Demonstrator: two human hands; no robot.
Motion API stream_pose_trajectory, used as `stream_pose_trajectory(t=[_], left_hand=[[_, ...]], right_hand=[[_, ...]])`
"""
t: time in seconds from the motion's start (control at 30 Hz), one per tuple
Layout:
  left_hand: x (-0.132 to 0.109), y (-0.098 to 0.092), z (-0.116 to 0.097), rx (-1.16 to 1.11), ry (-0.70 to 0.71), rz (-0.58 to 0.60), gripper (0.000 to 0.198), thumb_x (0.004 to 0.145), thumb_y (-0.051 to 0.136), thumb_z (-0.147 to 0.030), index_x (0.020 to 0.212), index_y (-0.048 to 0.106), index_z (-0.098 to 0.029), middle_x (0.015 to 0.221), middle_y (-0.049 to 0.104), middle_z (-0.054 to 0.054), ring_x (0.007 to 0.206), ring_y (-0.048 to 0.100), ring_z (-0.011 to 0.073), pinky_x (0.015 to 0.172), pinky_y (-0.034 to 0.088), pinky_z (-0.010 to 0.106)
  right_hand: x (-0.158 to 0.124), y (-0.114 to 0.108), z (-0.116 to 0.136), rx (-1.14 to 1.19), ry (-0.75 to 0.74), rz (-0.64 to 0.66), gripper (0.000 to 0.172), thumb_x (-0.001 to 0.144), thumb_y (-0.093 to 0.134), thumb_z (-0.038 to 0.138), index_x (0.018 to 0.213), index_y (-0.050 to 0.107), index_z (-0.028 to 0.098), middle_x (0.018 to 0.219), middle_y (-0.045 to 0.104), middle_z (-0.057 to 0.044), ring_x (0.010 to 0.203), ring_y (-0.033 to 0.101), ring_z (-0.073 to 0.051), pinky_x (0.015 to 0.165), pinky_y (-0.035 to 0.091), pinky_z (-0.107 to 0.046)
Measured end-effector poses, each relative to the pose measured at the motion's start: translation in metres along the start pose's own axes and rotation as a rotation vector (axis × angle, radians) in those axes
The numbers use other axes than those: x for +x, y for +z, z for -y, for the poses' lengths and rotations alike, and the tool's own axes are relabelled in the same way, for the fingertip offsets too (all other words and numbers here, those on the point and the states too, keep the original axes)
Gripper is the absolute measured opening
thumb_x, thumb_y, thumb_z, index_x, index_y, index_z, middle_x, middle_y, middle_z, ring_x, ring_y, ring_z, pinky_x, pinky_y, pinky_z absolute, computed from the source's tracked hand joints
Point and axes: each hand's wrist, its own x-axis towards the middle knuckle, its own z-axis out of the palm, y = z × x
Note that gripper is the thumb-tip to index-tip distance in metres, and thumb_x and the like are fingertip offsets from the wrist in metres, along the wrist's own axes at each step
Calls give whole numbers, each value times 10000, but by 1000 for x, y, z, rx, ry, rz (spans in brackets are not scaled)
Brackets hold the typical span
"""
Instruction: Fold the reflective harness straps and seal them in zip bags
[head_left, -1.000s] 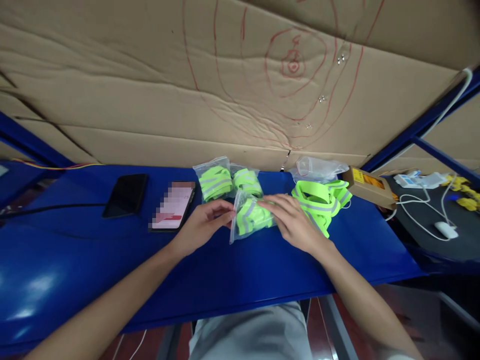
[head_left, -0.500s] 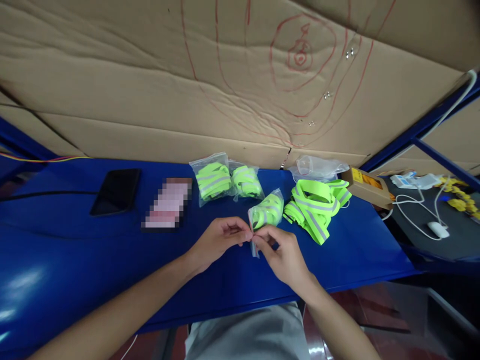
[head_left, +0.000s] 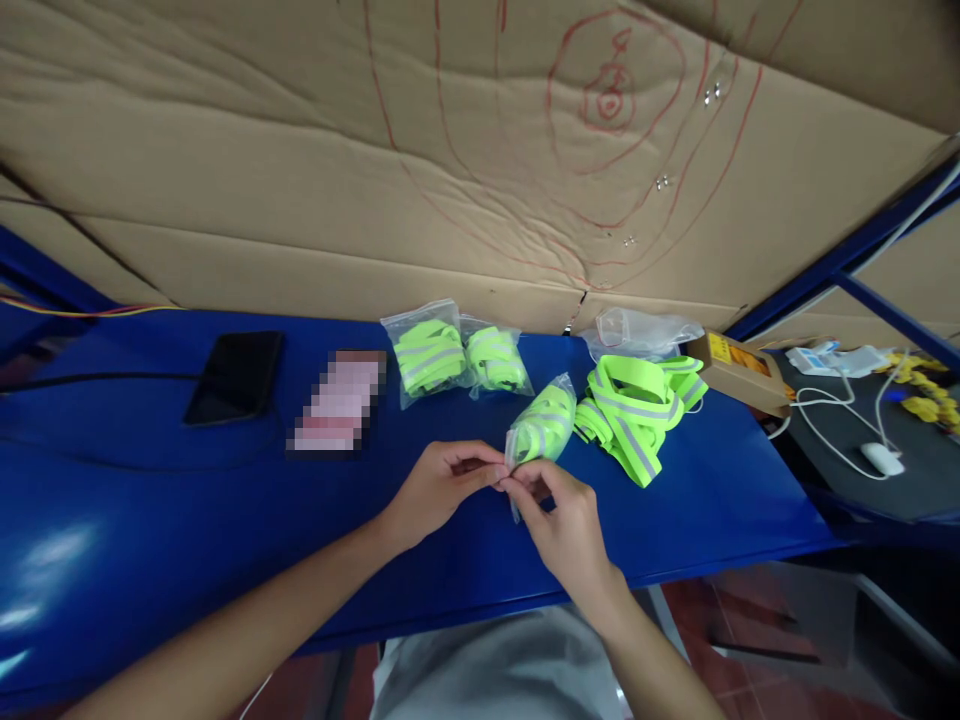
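Note:
Both my hands meet at the near edge of a clear zip-lock bag (head_left: 545, 422), which has a folded neon-green reflective strap inside. My left hand (head_left: 448, 492) pinches the bag's edge from the left, thumb against fingertips. From the right, my right hand (head_left: 556, 507) pinches the same edge, its fingertips touching those of the left. A corner of the bag hangs below the fingers. Just right of it lies a loose pile of neon-green reflective straps (head_left: 634, 405) with a grey stripe. Behind my hands sit two filled zip-lock bags, a larger left bag (head_left: 427, 357) and a smaller right bag (head_left: 496, 360).
A black phone-like device (head_left: 234, 378) with a cable and a pixelated phone (head_left: 337, 400) lie on the blue table (head_left: 187, 540). Clear plastic bags (head_left: 645, 333) and an open cardboard box (head_left: 739, 372) stand at back right. A cardboard wall (head_left: 300, 200) rises behind.
The view has shifted slightly. My fingers still pinch the bag's edge, and the hanging corner shows less beside my right hand than before.

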Motion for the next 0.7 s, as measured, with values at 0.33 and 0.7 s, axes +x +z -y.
stream_pose_trajectory(t=[0.33, 0.7], left_hand=[[-1, 7, 2, -30, 4, 34, 176, 809, 779, -353, 845, 762, -181, 820, 759, 21, 777, 705, 185, 765, 566, 295], [4, 2, 4, 53, 34, -220, 169, 774, 709, -252, 710, 563, -195, 652, 664, -29, 646, 646, 146, 668, 509, 259]], right_hand=[[-6, -2, 3, -72, -138, -17, 39, 946, 508, 377, 984, 509, 379, 763, 626, 19, 613, 679, -240, 532, 578, -386], [7, -18, 3, -183, -164, -176, 56, 939, 530, 343, 888, 537, 321, 718, 639, 9, 577, 668, -225, 509, 552, -350]])
